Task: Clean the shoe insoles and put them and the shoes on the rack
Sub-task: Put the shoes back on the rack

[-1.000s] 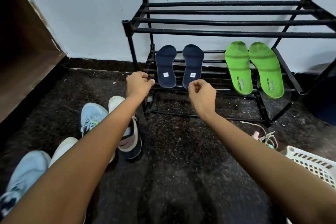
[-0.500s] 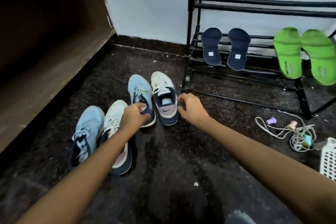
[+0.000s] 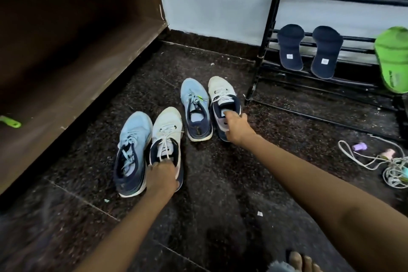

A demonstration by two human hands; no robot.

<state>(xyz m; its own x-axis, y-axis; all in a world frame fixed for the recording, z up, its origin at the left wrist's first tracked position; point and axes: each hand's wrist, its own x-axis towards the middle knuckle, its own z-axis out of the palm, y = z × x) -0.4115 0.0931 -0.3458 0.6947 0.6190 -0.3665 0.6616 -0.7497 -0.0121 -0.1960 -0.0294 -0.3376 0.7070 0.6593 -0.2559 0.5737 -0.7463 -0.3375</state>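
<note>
Several sneakers stand on the dark floor. My left hand grips the heel collar of the near white sneaker, which stands beside a near blue sneaker. My right hand holds the heel opening of the far white sneaker, next to the far blue sneaker. Two navy insoles lean on the lower bars of the black rack. A green insole leans at the right edge, partly cut off.
A brown wooden cabinet runs along the left, with a green handle on its ledge. A tangle of white cord with pastel clips lies on the floor at right. A foot in a sandal shows at the bottom edge.
The view has swung left and down from the rack. My left hand moved from the far blue sneaker back to the near white one. My right hand has taken hold of the far white sneaker.
</note>
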